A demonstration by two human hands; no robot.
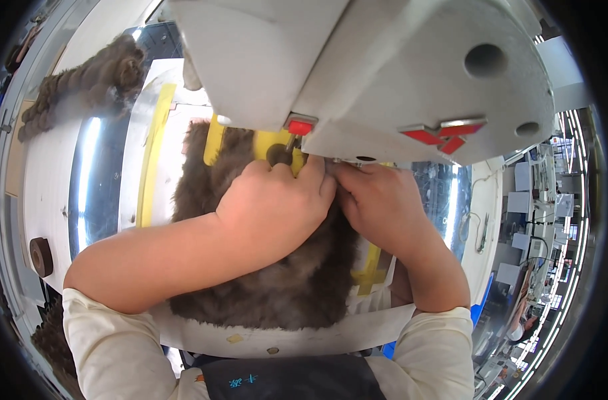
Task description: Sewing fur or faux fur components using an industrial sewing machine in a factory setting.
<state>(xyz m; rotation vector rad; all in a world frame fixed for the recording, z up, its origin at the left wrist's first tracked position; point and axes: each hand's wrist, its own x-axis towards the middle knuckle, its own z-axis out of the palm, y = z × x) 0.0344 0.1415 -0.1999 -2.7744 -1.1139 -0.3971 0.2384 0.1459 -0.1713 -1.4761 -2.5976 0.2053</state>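
A large brown fur piece [270,297] lies across the white work surface beneath the grey-white head of a sewing machine [384,73]. My left hand [274,207] rests over the fur with its fingers curled and closed on it, just below the machine's metal foot. Beside it, my right hand [382,203] pinches the fur near its right edge. The fingertips of both hands almost meet under the machine head. What lies exactly between them is partly hidden by the fingers and the machine.
Another brown fur strip [90,87] lies at the far left. A brown tape roll [41,257] stands at the left edge. Yellow tape [156,157] runs along the white surface. Small thread snips [482,233] lie to the right. More dark fur [56,337] is at lower left.
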